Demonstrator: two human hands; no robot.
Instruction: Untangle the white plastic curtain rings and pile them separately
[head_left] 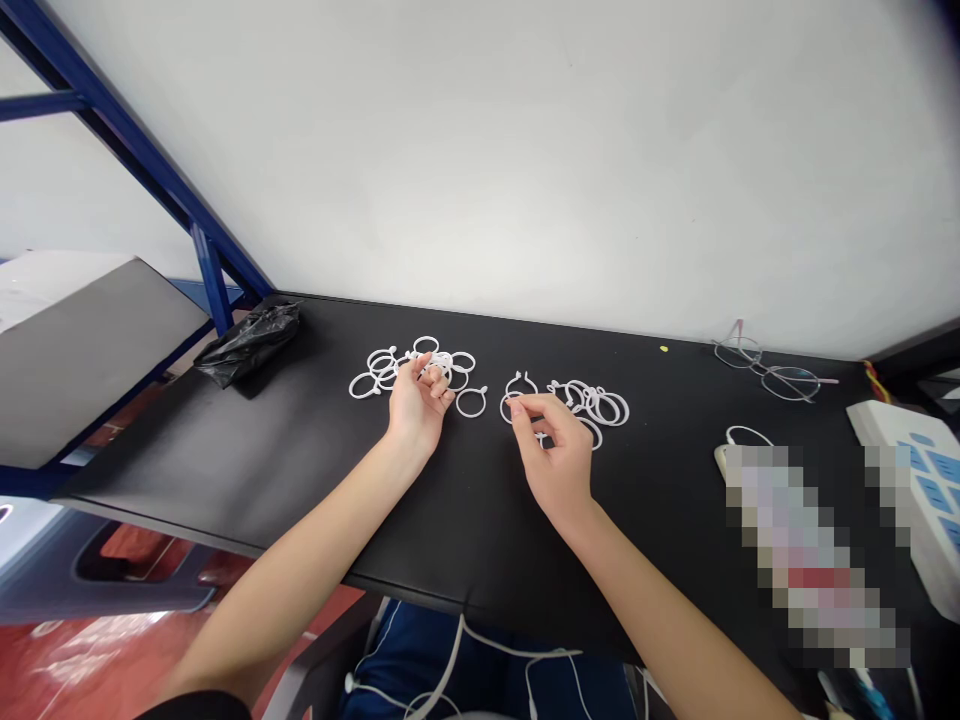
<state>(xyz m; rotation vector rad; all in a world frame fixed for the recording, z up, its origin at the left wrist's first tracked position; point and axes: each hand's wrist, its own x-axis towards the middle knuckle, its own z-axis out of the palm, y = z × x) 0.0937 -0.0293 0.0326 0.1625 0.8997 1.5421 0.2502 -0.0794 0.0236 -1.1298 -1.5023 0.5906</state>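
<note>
My left hand (421,408) is turned palm up over the left pile of white plastic rings (382,368), its fingers loosely bent and apart, with no ring plainly held. A single white ring (471,403) with a small knob lies just right of it. My right hand (553,440) has thumb and index fingertip pinched on a white ring (505,408), partly hidden by the fingers. Directly behind that stands out an opened ring (529,378) with a gap at its top. Another cluster of white rings (606,405) lies beside and partly under my right hand.
Black table (465,500) against a white wall. A crumpled black plastic bag (251,342) lies at the far left. Eyeglasses (787,382), a blurred-out phone-like object (806,550) and a white power strip (896,440) are on the right. White cables (450,660) hang at the front edge.
</note>
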